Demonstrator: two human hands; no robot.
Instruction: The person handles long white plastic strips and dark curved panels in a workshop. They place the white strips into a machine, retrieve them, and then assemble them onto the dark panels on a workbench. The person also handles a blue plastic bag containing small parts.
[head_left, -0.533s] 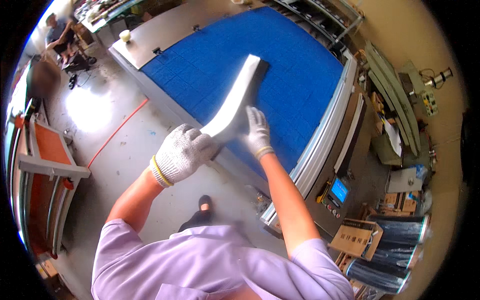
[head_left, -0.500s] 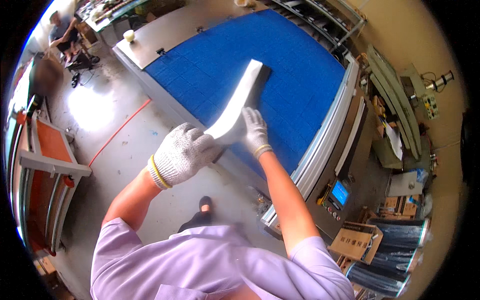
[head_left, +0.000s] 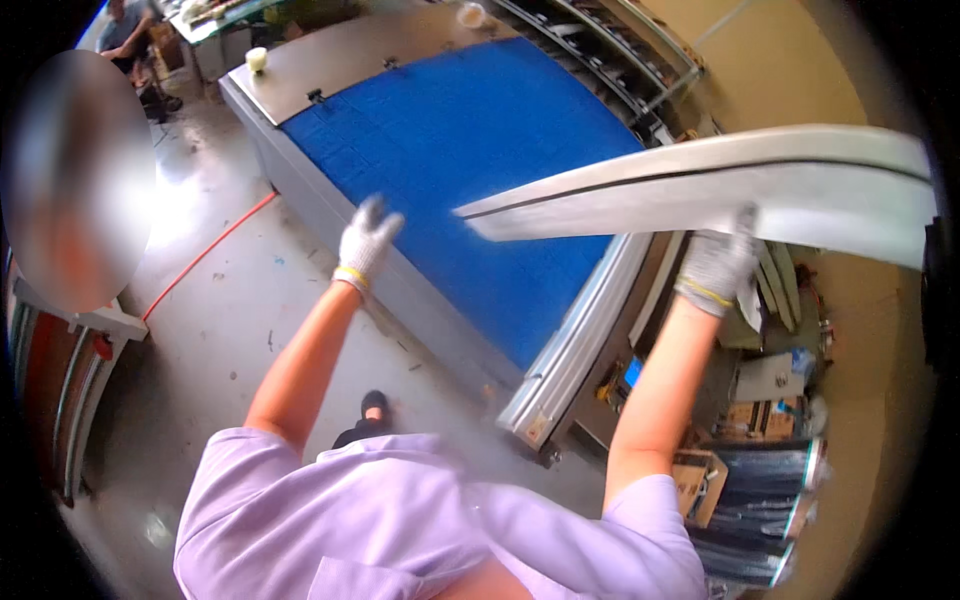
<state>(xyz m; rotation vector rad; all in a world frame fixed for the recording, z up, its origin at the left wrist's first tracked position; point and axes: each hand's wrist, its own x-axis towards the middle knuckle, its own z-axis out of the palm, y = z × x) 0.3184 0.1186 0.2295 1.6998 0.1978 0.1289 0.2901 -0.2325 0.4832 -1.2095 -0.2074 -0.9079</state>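
Note:
A long white panel (head_left: 835, 205) with a dark line running along its length is held up at the right, above the near right rail of the blue-topped table (head_left: 450, 150). My right hand (head_left: 720, 265), in a pale knitted glove, grips its lower edge; part of the fingers is hidden or blurred against it. The panel's narrow left end hangs over the blue surface, while its other end reaches the right rim of the view. My left hand (head_left: 368, 240), gloved alike, is empty with its fingers apart, by the table's left edge.
A brown-grey plate (head_left: 310, 70) carrying a small cream cup-like object (head_left: 257, 60) lies at the table's far end. An orange-red cable (head_left: 215, 250) crosses the floor at left. Cardboard boxes (head_left: 765, 420) and wrapped dark rolls (head_left: 755, 490) stand at right. A person (head_left: 125, 35) sits far left.
The white panel has swung up and to the right in my right hand, away from the blue surface. My left hand has let go of its near end and opened.

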